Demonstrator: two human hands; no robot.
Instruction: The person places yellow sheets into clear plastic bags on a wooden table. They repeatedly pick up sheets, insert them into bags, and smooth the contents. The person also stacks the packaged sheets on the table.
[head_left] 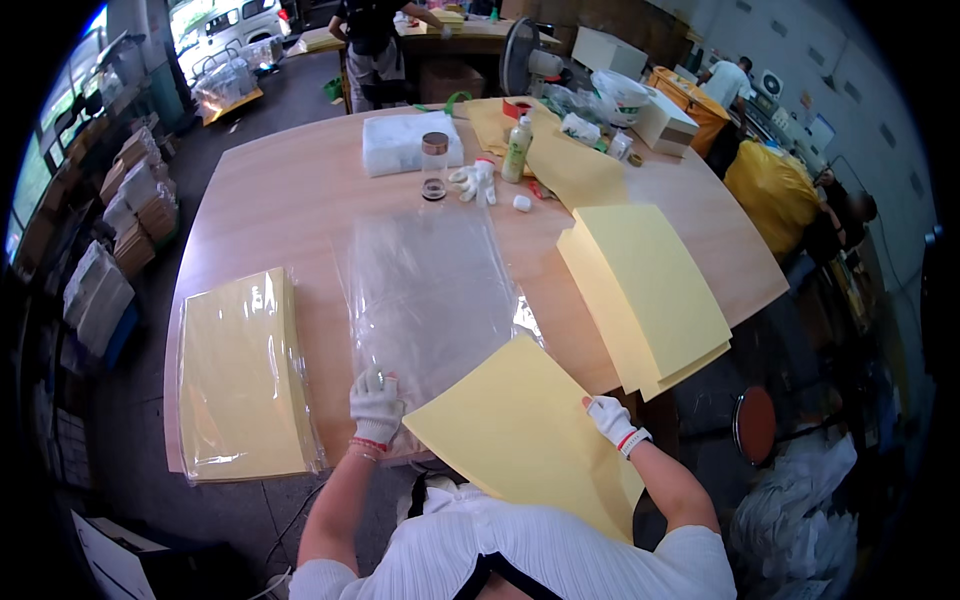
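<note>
My right hand (610,420), in a white glove with bare fingertips, grips the right edge of a large yellow paper sheet (510,430). The sheet bends in front of my body, and its left corner reaches toward my other hand. At the near edge of a clear plastic bag (430,290) lying flat on the table, my left hand (376,408), gloved too, has its fingers drawn together on the film. A stack of bare yellow sheets (650,290) stands to the right. On the left lies a pile of yellow sheets in clear bags (240,375).
On the far side of the wooden table (270,190) are a white plastic pile (395,145), a clear jar (434,160), a spare glove (475,182) and a green bottle (517,148). A fan (522,58) stands beyond. A red-brown stool (754,425) is at right. Two people work farther off.
</note>
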